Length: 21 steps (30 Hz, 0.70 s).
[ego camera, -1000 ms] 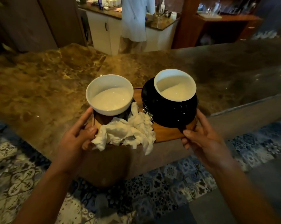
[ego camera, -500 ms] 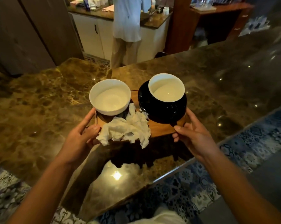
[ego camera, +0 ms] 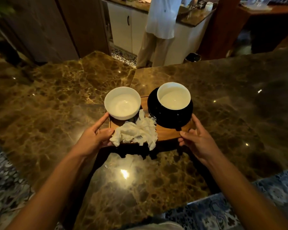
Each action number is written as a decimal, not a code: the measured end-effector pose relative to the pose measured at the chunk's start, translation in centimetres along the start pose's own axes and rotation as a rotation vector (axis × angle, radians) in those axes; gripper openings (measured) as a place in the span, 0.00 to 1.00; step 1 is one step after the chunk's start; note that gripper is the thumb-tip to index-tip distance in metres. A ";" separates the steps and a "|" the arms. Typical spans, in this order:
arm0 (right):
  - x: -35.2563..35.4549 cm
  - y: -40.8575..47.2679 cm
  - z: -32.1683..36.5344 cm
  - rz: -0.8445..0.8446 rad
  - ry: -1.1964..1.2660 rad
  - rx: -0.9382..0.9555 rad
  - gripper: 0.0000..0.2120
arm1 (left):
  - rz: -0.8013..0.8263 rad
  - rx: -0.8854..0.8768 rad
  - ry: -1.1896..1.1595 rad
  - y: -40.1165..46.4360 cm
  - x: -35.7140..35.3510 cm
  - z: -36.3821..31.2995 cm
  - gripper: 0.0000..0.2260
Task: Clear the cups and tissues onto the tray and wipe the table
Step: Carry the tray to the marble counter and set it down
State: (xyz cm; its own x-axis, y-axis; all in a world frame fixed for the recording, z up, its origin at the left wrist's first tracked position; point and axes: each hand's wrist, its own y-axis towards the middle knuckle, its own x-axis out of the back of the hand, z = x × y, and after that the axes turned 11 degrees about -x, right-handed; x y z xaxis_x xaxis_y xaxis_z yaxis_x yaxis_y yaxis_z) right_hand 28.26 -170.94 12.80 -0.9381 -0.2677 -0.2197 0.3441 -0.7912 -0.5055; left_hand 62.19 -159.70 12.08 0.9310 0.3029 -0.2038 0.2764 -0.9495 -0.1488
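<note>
A small wooden tray hangs just above the brown marble table, casting a shadow on it. My left hand grips its left edge and my right hand grips its right edge. On the tray stand a white cup at the left and a white cup on a black saucer at the right. Crumpled white tissues lie at the tray's front, hanging over its edge.
A person in a white shirt stands at a kitchen counter beyond the table. Dark wooden panels rise at the far left. Patterned floor tiles show at both lower corners. A lamp reflects on the marble near me.
Both hands have carried the tray forward, from over the table's near edge to above the middle of the marble top. The view has moved closer to the table.
</note>
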 end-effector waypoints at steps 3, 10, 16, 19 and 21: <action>-0.2 1.3 -0.8 0.003 0.017 -0.040 0.43 | -0.007 0.050 -0.043 0.8 0.3 0.4 0.37; -0.6 3.1 -1.4 -0.010 0.020 -0.091 0.42 | 0.000 0.141 -0.078 2.7 1.6 0.6 0.38; -0.8 3.9 -1.4 -0.023 -0.003 -0.130 0.42 | 0.003 0.177 -0.052 3.5 1.6 1.3 0.36; -0.9 4.0 -1.3 -0.034 -0.017 -0.149 0.41 | 0.005 0.201 0.019 3.9 1.7 1.4 0.33; -1.0 4.1 -1.1 -0.041 -0.008 -0.165 0.40 | 0.009 0.211 0.065 4.0 1.7 1.4 0.32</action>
State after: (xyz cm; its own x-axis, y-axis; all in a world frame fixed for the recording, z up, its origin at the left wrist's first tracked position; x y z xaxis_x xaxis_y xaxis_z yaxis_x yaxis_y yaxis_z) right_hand 30.67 -173.28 10.00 -0.9515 -0.2421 -0.1900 0.3069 -0.7007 -0.6441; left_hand 64.56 -162.91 9.77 0.9485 0.2818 -0.1447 0.2179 -0.9119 -0.3477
